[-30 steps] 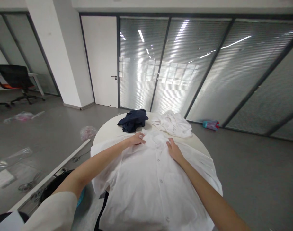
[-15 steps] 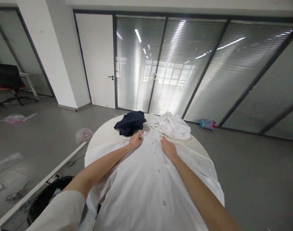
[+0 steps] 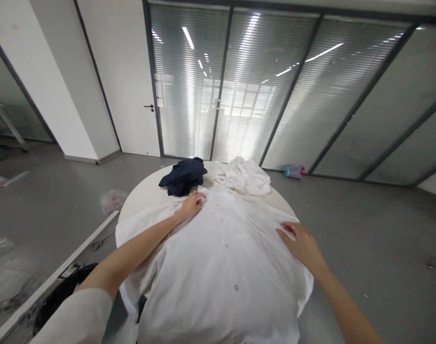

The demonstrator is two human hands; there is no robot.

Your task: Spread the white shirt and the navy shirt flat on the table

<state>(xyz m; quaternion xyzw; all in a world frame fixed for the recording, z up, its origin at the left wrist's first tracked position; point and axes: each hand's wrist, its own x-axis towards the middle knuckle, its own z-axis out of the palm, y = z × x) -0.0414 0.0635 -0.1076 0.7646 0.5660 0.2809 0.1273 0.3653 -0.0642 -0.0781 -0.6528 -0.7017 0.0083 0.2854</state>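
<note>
A white button-up shirt point(image 3: 203, 263) lies spread front side up over the round table, its collar at the far side and its lower part hanging toward me. My left hand point(image 3: 191, 205) pinches the shirt by the shoulder, left of the collar. Over the sleeve side at the right is my right hand point(image 3: 301, 242), thumb and fingers slightly apart, close to the cloth or touching it. Beyond the collar, a crumpled dark navy garment point(image 3: 184, 177) and a bunched white garment point(image 3: 245, 176) rest on the table.
The round white table point(image 3: 141, 195) shows its rim at the far left. A black bin point(image 3: 56, 298) stands on the floor at the lower left, beside a pale floor strip point(image 3: 78, 253) with cables. A clear plastic bag point(image 3: 113, 200) and a blue-and-red bundle point(image 3: 294, 172) lie farther off.
My right hand has left the collar area and moved right and toward me, over the sleeve side. My left hand stays at the shoulder. The view has turned slightly right and down.
</note>
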